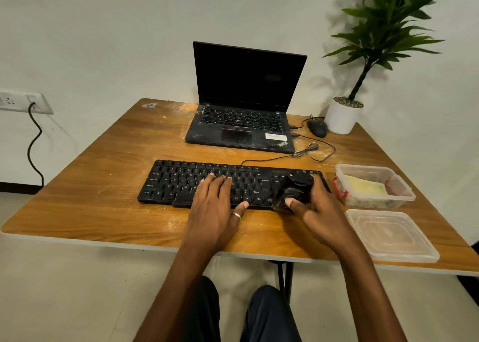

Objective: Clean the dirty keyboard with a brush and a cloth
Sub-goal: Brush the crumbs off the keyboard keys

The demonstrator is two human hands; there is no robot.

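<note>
Nearby, open tub (404, 186) holds yellow cloth (365, 187) (right hand (321, 209) grip clamps brush (295, 189)).

Wooden table (103, 186) with a pale edge, dusty and flecked with crumbs. At the back an open black laptop (241, 126), a black mouse (317, 128) just beside it, then a white plant pot (340, 117) at the far right corner. In the middle lies the black keyboard (181, 183), its cable (308, 152) looping behind. On the right, a clear plastic box (373, 186), and its lid (391, 235) nearer the front edge
</note>
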